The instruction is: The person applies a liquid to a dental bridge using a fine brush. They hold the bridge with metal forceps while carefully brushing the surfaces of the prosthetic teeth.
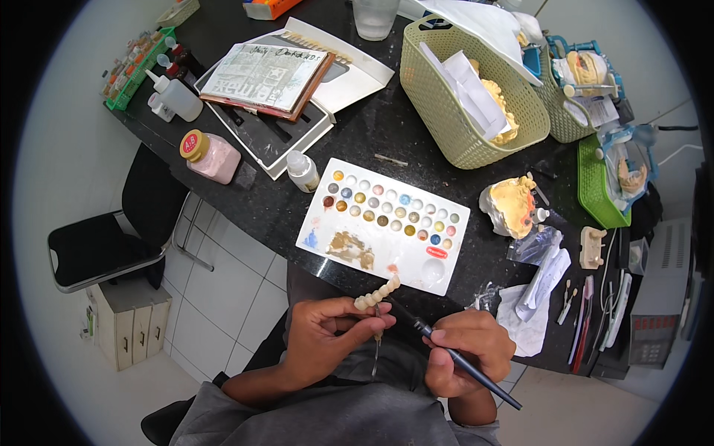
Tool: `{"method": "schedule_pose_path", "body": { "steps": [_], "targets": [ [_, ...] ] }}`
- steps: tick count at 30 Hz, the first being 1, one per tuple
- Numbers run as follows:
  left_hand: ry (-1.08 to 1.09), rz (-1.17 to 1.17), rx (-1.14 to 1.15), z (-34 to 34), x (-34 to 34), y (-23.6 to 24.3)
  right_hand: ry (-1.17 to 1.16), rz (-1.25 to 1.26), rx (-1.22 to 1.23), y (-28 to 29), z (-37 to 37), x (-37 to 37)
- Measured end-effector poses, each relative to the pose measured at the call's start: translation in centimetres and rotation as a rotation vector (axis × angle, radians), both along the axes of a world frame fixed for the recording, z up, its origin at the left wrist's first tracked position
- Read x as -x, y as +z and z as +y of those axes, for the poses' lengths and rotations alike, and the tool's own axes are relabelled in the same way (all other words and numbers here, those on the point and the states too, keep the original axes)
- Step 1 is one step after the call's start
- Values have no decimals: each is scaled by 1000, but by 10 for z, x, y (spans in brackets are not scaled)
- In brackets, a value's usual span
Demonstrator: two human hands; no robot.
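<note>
Two hands work just off the near edge of a dark table (387, 134). The left hand (327, 334) is closed, fingertips pinching one curved row of teeth (377, 293) that juts up toward the table edge; a thin metal tool hangs down from the same grip. The right hand (468, 353) is curled shut around one dark brush (454, 355), its tip pointing up-left toward the teeth and its handle running down-right past the wrist. Just beyond the teeth lies one white palette (387, 223), with about two dozen small wells of colour in three rows and brown smears at its near left corner. Left of it stand one small white bottle (303, 171), one pink jar (210, 154) with a yellow lid, and one larger white squeeze bottle (177, 95). One open book (268, 74) lies on stacked papers at the far left. Two pale green baskets sit at the far right: the nearer basket (454, 97) holds folded paper and a yellow cast, the second one more casts. One bright green tray (595, 186) at the right edge holds a bagged cast. One loose yellow cast (512, 207) lies right of the palette, with tissues and several hand tools near the right edge. Bare tabletop shows between palette and book; a black chair (111, 238) stands over the tiled floor on the left.
</note>
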State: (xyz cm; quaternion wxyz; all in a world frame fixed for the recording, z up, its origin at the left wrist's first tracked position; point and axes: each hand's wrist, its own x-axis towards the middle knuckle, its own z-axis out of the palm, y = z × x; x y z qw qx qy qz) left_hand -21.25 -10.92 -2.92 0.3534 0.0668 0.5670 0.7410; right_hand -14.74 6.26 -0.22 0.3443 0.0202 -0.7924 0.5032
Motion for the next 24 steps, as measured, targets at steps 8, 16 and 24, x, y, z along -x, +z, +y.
{"method": "schedule_pose_path", "body": {
  "steps": [8,16,24],
  "targets": [
    [-2,20,2,0,0,-1,4,9,1,0,0,0],
    [-7,17,7,0,0,-1,20,14,-6,-2,1,1],
    [-8,32,2,0,0,0,30,6,-13,0,0,4]
  ]
}}
